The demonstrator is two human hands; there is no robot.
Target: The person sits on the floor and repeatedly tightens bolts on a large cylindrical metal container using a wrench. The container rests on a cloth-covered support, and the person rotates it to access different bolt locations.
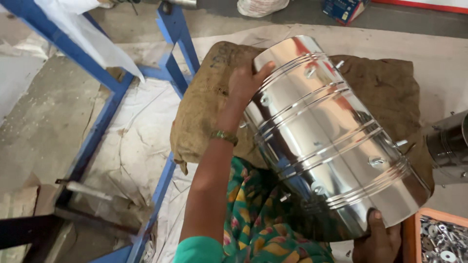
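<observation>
A concrete floor (44, 126) is seen across the left of the scene, partly covered by a pale sheet (141, 131). A blue metal frame (105, 97) is laid over both, running from the far left down to the near centre. A brown burlap sack (204, 107) is spread in the middle, reaching to the right behind the main item.

A large shiny metal drum (326, 136) is held tilted over the sack, its far end up and to the left, its near end down and to the right. Raised ribs are seen around its wall, and small bolts with washers are noted along it. It is the biggest object in hand and sits centre-right in view.

A second, darker metal cylinder (448, 148) is partly visible at the right edge, apart from the drum. An orange tray (412, 234) holding loose nuts and washers (441, 238) is seen at the near right corner.

The left hand (243, 80) is laid open over the far rim of the drum, fingers spread and curled onto the edge; a bangle (224, 137) is worn at that wrist. The right hand (378, 238) is placed under the near rim, thumb showing against the metal; how far its fingers are curled cannot be told, since they are hidden below the drum. Patterned green cloth (258, 219) is seen beneath the arm.
</observation>
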